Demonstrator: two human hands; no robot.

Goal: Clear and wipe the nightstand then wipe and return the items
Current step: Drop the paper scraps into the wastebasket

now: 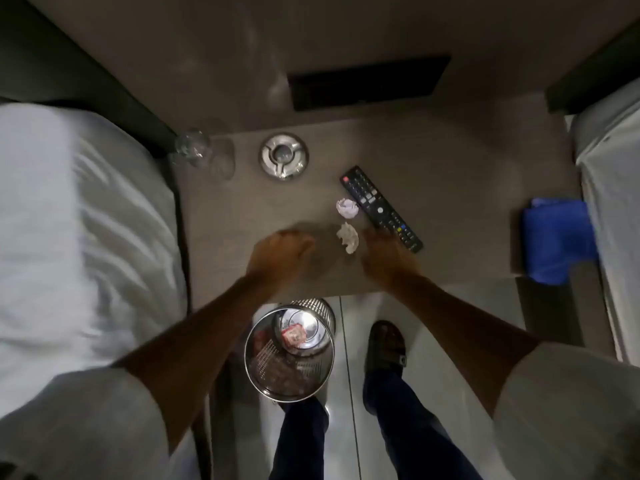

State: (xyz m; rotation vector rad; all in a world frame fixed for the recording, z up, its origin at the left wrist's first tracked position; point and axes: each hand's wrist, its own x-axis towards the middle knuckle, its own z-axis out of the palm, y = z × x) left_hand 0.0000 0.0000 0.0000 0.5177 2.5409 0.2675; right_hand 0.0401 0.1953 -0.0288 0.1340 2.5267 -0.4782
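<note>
The grey-brown nightstand (450, 188) holds a black remote (381, 207), two crumpled paper balls, one white (347, 207) and one greyish (348, 237), a round metal ashtray (284, 155) and clear glasses (194, 148) at its left rear corner. My left hand (280, 254) hovers blurred over the front of the top, fingers curled; nothing shows in it. My right hand (388, 252) reaches toward the greyish paper ball and the remote's near end, fingers hard to read.
A perforated metal bin (259, 368) with a red wrapper inside stands on the floor just below the nightstand's front edge. A blue cloth (557, 237) lies at the right edge. White-sheeted beds flank both sides. My feet stand by the bin.
</note>
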